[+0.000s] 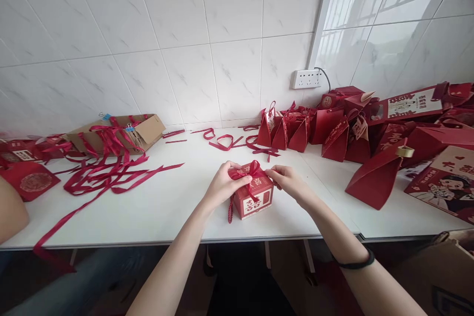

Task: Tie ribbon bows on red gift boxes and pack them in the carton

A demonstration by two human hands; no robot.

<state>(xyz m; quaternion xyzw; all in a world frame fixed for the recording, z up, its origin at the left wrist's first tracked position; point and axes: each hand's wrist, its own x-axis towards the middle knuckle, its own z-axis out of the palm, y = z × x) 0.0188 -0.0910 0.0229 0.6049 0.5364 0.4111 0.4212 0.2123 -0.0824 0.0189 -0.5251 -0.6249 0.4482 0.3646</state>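
Observation:
A small red and cream gift box (262, 200) with printed characters stands on the white table in front of me. A dark red ribbon (254, 168) is looped into a bow on its top, and one tail hangs down the front. My left hand (223, 181) is closed at the box's upper left, its thumb pressing on the ribbon by the knot. At the upper right corner my right hand (292, 183) pinches what looks like the ribbon's end, mostly hidden by the fingers. A braided dark red cord (230, 210) hangs at the box's left side.
Cut ribbon pieces (224, 142) lie behind the box. Leftward, a cardboard box (150, 131) has long ribbons (111, 170) clipped on and trailing over the table edge. Several red boxes (335, 136) crowd the right. Another person's arm (11, 210) shows at far left.

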